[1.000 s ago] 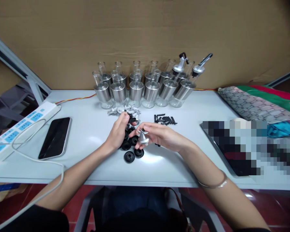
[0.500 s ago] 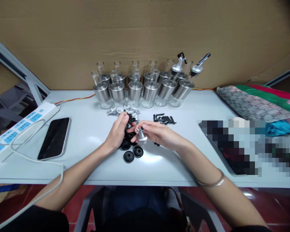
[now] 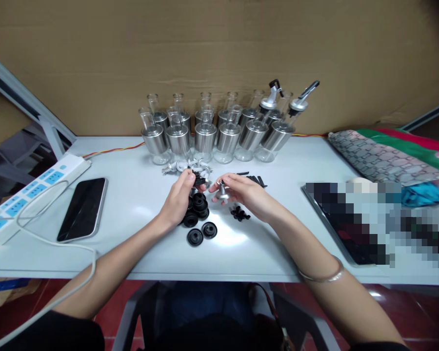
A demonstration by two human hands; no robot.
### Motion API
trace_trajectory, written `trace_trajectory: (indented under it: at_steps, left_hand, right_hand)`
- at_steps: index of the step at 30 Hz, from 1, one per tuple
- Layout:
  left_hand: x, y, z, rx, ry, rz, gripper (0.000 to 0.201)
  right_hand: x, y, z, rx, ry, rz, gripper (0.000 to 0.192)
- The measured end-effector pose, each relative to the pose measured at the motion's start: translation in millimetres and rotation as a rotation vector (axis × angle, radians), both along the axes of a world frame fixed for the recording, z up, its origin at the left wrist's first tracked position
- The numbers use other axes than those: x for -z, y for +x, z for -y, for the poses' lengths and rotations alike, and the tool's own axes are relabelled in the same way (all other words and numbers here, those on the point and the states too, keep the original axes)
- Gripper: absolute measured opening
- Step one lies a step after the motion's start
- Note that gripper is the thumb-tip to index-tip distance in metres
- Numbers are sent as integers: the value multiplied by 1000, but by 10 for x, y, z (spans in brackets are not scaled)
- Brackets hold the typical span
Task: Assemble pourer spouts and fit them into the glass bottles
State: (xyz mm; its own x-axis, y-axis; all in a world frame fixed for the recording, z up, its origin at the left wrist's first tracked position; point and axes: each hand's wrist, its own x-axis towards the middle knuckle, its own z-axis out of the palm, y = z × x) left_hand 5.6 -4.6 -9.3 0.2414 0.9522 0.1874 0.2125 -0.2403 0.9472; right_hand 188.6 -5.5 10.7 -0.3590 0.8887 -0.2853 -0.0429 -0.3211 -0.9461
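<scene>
My left hand (image 3: pixel 178 197) pinches a small black part (image 3: pixel 198 179) between thumb and fingertips, just above a heap of black round caps (image 3: pixel 199 214). My right hand (image 3: pixel 246 192) holds a silver spout cap (image 3: pixel 222 193) by its top, a little to the right of the left hand. A few tiny black pieces (image 3: pixel 239 213) lie under the right wrist. Black short rods (image 3: pixel 256 180) sit partly hidden behind the right fingers. Silver spout parts (image 3: pixel 175 167) lie just beyond the left hand.
Two rows of glass bottles with steel collars (image 3: pixel 205 136) stand at the back; two at the right carry spouts (image 3: pixel 299 103). A phone (image 3: pixel 83 207), power strip (image 3: pixel 29 190) and white cable (image 3: pixel 51 243) lie left. A tray (image 3: pixel 325 219) and folded cloths (image 3: pixel 388 156) lie right.
My right hand has lifted the silver cap away from the black cap heap and moved it back and to the right, uncovering the tiny black pieces. The left hand has stayed in place.
</scene>
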Motion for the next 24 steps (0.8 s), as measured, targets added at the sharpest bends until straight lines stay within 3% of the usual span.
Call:
trace_trajectory:
  at_steps: [7,13,24]
  left_hand:
    - [54,9,29,-13,-65,76,37]
    - [111,33,10,-160,85,186,36]
    - [61,-25,-14,-168,139,50,35]
  right_hand:
    - [80,-63,35,-192,-82,-96,24]
    - [83,-57,54,-245,-37,-92,24]
    - [9,-37,36,-173,62,95,23]
